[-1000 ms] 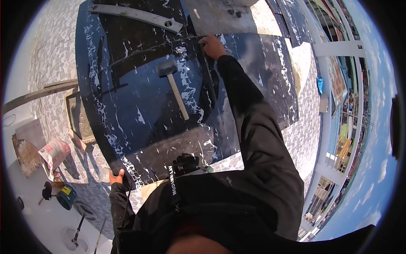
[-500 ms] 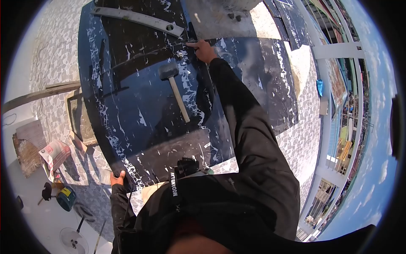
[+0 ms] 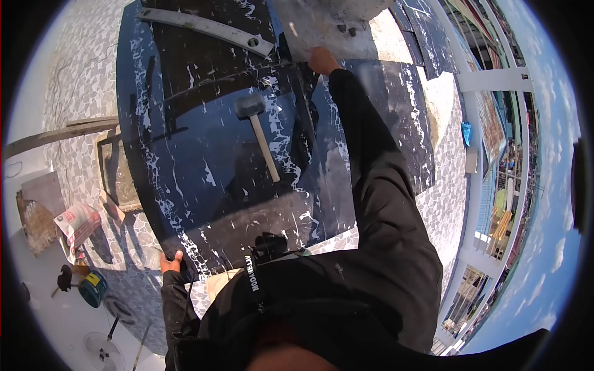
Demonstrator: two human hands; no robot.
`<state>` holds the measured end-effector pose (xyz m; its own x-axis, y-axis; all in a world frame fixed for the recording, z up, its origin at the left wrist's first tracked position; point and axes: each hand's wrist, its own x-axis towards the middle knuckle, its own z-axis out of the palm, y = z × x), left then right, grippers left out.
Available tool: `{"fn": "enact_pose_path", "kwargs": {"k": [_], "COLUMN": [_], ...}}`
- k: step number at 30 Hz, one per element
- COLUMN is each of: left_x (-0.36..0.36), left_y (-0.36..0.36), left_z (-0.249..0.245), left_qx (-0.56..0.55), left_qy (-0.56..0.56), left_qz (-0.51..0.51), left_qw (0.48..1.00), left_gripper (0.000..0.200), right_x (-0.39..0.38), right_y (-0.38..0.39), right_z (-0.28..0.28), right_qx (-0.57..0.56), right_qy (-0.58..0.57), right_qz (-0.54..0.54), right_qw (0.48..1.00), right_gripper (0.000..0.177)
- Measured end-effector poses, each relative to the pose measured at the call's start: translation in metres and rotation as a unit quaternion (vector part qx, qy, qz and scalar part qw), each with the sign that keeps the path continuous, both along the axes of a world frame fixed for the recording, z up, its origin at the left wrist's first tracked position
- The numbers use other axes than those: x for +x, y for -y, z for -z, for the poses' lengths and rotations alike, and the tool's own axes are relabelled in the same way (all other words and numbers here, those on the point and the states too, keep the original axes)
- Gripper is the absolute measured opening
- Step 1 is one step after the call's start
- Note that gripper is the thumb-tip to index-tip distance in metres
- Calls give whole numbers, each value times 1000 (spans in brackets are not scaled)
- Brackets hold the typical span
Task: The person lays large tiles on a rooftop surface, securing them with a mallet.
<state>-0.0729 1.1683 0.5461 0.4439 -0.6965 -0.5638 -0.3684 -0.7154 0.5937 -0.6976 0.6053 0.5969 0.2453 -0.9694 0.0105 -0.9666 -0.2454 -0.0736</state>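
Large glossy black tiles with white veins (image 3: 185,185) lie side by side below me. My left hand (image 3: 171,262) is at the near left corner of the closest tile, thumb up, fingers closed round its edge. My right hand (image 3: 323,60) is reached out with curled fingers at the far end of a tile edge, by the grey mortar bed (image 3: 309,28); whatever its fingers hold is hidden. A rubber mallet (image 3: 265,148) with a wooden handle lies on the closest tile. Farther off, a pale spirit level (image 3: 204,26) rests across the black surface.
Left of the tiles are a mortar trough (image 3: 119,173), a wooden plank (image 3: 59,137), a cement bag (image 3: 77,222) and a green bucket (image 3: 93,289). A white railing (image 3: 495,75) runs along the right, with a blue bag (image 3: 466,133) beside it.
My right hand has moved right from the tile joint near the level, and its pointing finger is now curled in. My left hand stays at the corner. The view has shifted slightly.
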Motion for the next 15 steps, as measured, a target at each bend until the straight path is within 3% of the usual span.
{"fn": "enact_pose_path", "kwargs": {"k": [2,5,8,11,13,14,15], "left_x": [1,2,6,2,1,-1,-2], "left_y": [-1,-3,-5,-2,-1,1,0], "left_z": [0,2,0,3,1,-2,-2], "left_qx": [11,7,12,18,-15,-7,-6], "left_qy": [-12,-44,-46,-62,-69,-71,-70], "left_qz": [-9,-20,-22,-22,-24,-30,-33], "left_qw": [1000,999,999,998,997,997,997], "left_gripper": [47,46,45,43,42,44,44], "right_x": [29,57,80,71,50,43,38], "right_y": [-21,-57,-85,-83,-62,-57,-53], "right_z": [8,21,6,4,11,7,-10], "right_qx": [36,81,-1,-93,21,13,15], "right_qy": [-4,19,56,19,296,445,446], "right_qz": [-27,70,124,71,17,60,58], "right_qw": [999,994,991,993,955,893,893], "right_gripper": [38,38,45,40,30,28,28]}}
